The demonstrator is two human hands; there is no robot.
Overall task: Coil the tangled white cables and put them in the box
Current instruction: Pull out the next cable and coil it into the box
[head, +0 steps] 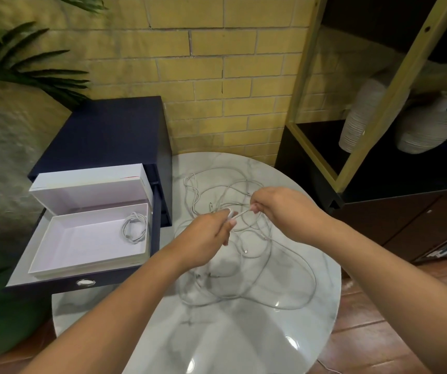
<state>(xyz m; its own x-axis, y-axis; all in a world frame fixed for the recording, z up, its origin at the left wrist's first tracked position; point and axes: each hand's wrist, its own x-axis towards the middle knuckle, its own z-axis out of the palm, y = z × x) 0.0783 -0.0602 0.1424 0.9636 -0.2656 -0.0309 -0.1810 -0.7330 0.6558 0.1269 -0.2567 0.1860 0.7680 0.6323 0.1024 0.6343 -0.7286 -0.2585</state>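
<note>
Tangled white cables [244,250] spread loose over round marble table [230,341]. One strand pinched between left hand [211,230] and right hand [279,209], held just above tangle. White box [82,244] set open in pulled-out navy drawer [63,283] at left, with one coiled cable [134,226] laid in far right corner.

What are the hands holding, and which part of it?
A white cable. The left hand and right hand each pinch it, a short stretch running between them, above the tangle. Whether it's the end, unclear.
</note>
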